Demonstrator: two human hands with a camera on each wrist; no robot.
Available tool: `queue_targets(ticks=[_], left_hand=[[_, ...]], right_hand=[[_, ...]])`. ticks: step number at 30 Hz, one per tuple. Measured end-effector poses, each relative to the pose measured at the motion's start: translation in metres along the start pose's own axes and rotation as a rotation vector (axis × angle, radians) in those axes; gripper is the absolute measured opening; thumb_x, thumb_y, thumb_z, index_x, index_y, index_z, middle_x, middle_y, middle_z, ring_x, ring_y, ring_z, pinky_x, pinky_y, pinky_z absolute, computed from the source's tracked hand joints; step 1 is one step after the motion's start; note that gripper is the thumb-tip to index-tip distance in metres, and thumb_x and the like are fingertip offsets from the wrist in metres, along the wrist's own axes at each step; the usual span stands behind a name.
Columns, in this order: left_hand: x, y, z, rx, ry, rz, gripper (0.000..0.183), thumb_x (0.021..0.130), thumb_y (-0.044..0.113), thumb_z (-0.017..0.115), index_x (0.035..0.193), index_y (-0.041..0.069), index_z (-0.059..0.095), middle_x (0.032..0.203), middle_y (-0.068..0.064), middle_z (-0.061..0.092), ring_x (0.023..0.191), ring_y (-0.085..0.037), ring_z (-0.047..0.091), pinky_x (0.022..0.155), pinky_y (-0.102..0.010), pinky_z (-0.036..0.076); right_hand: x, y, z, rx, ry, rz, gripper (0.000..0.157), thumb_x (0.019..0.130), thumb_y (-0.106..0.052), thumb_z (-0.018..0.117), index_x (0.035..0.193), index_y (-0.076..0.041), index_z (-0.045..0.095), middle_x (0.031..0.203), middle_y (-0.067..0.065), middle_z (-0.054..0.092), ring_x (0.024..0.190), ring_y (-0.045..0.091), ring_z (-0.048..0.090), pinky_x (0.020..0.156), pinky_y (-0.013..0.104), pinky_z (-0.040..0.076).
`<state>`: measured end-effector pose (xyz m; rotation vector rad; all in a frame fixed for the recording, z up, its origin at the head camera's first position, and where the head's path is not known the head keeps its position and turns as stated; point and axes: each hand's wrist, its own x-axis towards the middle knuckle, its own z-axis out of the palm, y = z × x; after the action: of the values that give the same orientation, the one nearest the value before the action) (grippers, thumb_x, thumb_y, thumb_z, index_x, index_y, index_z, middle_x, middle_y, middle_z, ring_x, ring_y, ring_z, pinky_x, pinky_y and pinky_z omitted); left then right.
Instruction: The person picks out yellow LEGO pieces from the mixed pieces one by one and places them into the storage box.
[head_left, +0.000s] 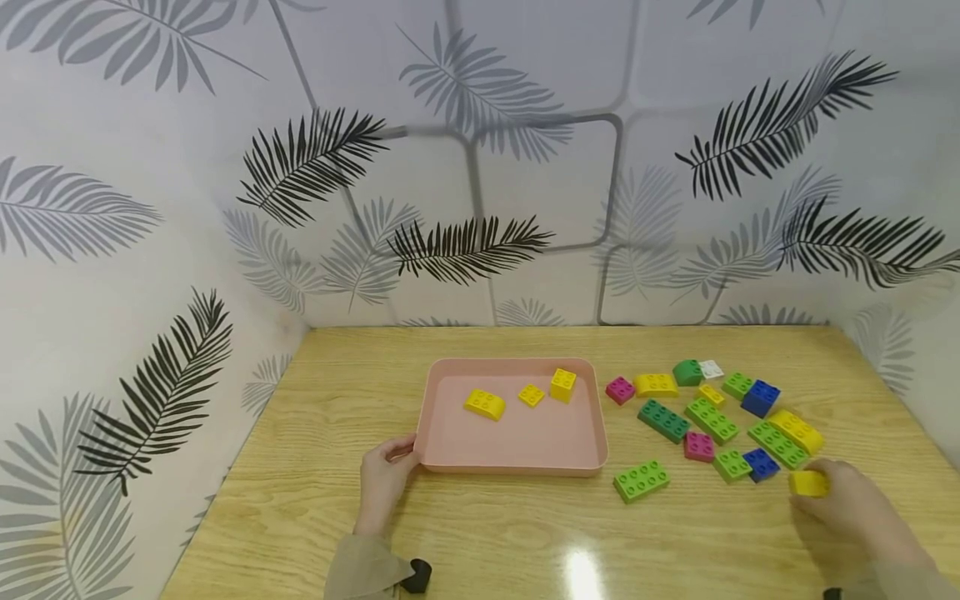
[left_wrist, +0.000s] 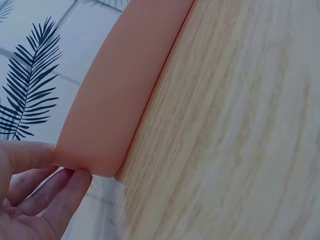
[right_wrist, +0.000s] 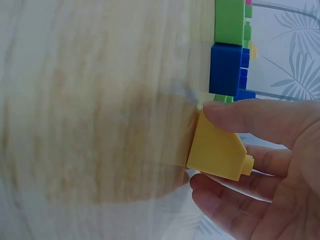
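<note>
At the near left corner of a pink tray (head_left: 513, 470), my left hand (head_left: 385, 479) grips the tray's end between thumb and fingers. Inside the tray lie a curved yellow block (head_left: 485, 404), a flat yellow block (head_left: 531, 395) and a taller yellow block (head_left: 563, 385). On the right side of the table, my right hand (head_left: 855, 508) holds a yellow toy building block (right_wrist: 217, 145) with a slanted side between thumb and fingers. That block is low, close to the tabletop. A blue block (right_wrist: 226, 69) is just beyond the thumb in the right wrist view.
Several loose blocks spread right of the tray, among them a dark green block (head_left: 663, 420), a magenta block (head_left: 699, 446), a tall blue block (head_left: 761, 398) and a light green block (head_left: 641, 481) nearest the front. A leaf-patterned wall (head_left: 525, 292) stands behind the wooden table (head_left: 517, 542).
</note>
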<state>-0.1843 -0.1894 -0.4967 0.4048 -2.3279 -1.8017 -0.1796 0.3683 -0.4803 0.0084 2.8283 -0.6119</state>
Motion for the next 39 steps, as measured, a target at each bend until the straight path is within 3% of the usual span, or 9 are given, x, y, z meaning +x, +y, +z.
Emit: queue_targets(ticks=[6, 13, 18, 24, 33, 39], left_hand=[[-0.001, 0.002, 0.000, -0.008, -0.007, 0.003, 0.027, 0.080, -0.006, 0.063, 0.107, -0.012, 0.062, 0.107, -0.027, 0.061, 0.095, -0.033, 0.062, 0.072, -0.021, 0.053], [0.000, 0.001, 0.000, -0.002, -0.005, -0.003, 0.027, 0.080, -0.006, 0.062, 0.107, -0.011, 0.062, 0.106, -0.026, 0.061, 0.095, -0.033, 0.062, 0.072, -0.022, 0.053], [0.001, -0.001, 0.000, 0.005, -0.002, -0.001, 0.027, 0.080, -0.006, 0.062, 0.106, -0.010, 0.063, 0.106, -0.026, 0.062, 0.094, -0.032, 0.062, 0.073, -0.022, 0.054], [0.000, 0.001, 0.000, 0.001, -0.001, -0.001, 0.027, 0.080, -0.005, 0.063, 0.106, -0.010, 0.063, 0.106, -0.026, 0.062, 0.094, -0.032, 0.062, 0.073, -0.023, 0.054], [-0.002, 0.004, 0.000, -0.016, -0.011, -0.009, 0.028, 0.081, -0.004, 0.063, 0.108, -0.011, 0.062, 0.107, -0.027, 0.061, 0.096, -0.034, 0.061, 0.072, -0.022, 0.053], [0.000, 0.002, 0.000, -0.002, -0.003, -0.016, 0.027, 0.081, -0.004, 0.063, 0.107, -0.010, 0.063, 0.105, -0.025, 0.062, 0.095, -0.031, 0.062, 0.072, -0.021, 0.053]], right_hand=[[0.000, -0.003, -0.012, 0.035, -0.007, -0.032, 0.059, 0.074, -0.013, 0.070, 0.110, 0.025, 0.042, 0.100, 0.041, 0.048, 0.085, 0.043, 0.052, 0.071, 0.054, 0.046], [0.006, -0.017, -0.029, -0.022, 0.077, -0.104, 0.052, 0.070, -0.005, 0.069, 0.105, 0.025, 0.044, 0.101, 0.045, 0.046, 0.090, 0.055, 0.048, 0.074, 0.060, 0.043], [0.014, -0.035, -0.039, 0.005, 0.087, -0.130, 0.050, 0.073, -0.001, 0.066, 0.108, 0.025, 0.043, 0.104, 0.045, 0.044, 0.089, 0.052, 0.049, 0.072, 0.055, 0.045], [0.027, -0.067, -0.050, 0.013, 0.085, -0.175, 0.048, 0.075, -0.001, 0.065, 0.110, 0.023, 0.044, 0.101, 0.040, 0.047, 0.084, 0.043, 0.053, 0.067, 0.049, 0.048], [0.050, -0.126, -0.061, 0.003, 0.067, -0.242, 0.049, 0.079, -0.002, 0.064, 0.118, 0.018, 0.044, 0.117, 0.039, 0.044, 0.103, 0.051, 0.045, 0.086, 0.060, 0.040], [0.060, -0.165, -0.062, -0.051, 0.086, -0.330, 0.046, 0.079, -0.001, 0.063, 0.119, 0.015, 0.046, 0.117, 0.035, 0.049, 0.103, 0.047, 0.049, 0.085, 0.057, 0.043]])
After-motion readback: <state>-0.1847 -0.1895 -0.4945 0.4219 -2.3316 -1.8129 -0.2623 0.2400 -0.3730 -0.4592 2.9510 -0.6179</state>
